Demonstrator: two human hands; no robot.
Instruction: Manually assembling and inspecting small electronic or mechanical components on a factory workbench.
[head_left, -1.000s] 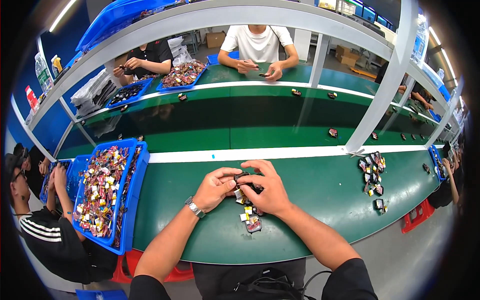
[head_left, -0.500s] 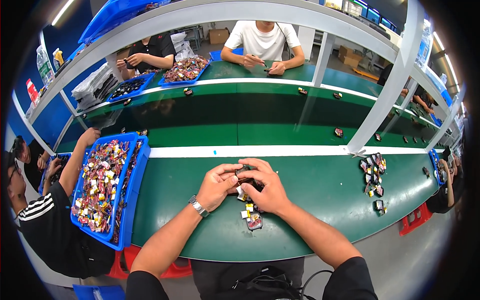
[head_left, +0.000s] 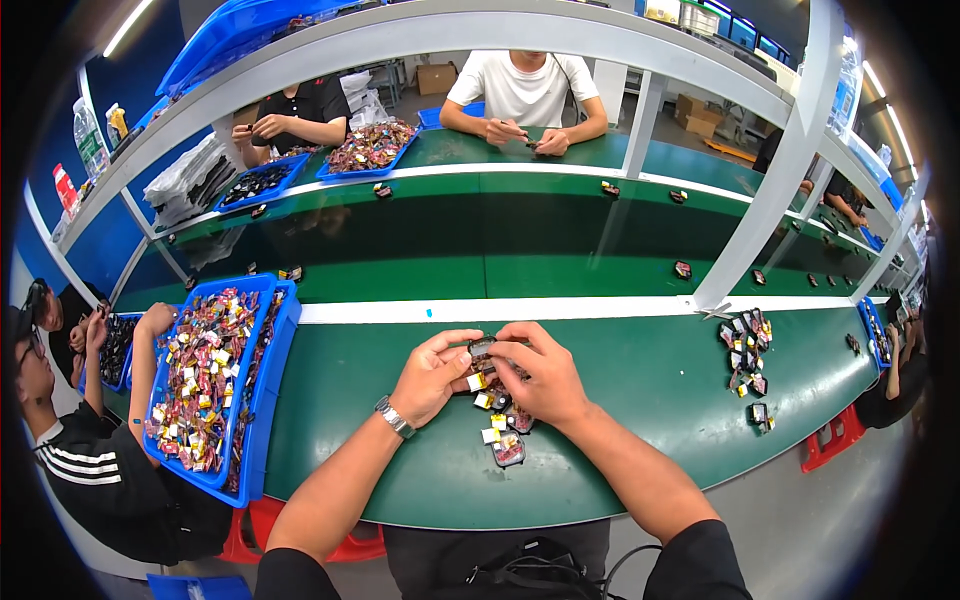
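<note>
Between my fingertips is a small black casing (head_left: 482, 347), tilted up over the green bench. My left hand (head_left: 432, 380) grips it from the left side with thumb and fingers closed. From the right, my right hand (head_left: 546, 378) bends its fingers over the same casing, and they hide part of it. Just beneath and nearer to me lie several small black cases with wires and white and yellow labels (head_left: 508, 450), one close behind another. My right hand covers some of them.
At left stands a blue tray (head_left: 262, 400) heaped with wired, labelled parts, beside a seated co-worker (head_left: 90, 450). A cluster of cases (head_left: 745, 350) lies on the right. Beyond the white rail (head_left: 560, 309), a green belt (head_left: 400, 270) carries scattered cases. A metal post (head_left: 765, 190) rises at right.
My right fingers have shifted slightly, leaving more of the casing showing. The co-worker at left has drawn an arm back from the belt. Cases on the belt have slid a little rightward.
</note>
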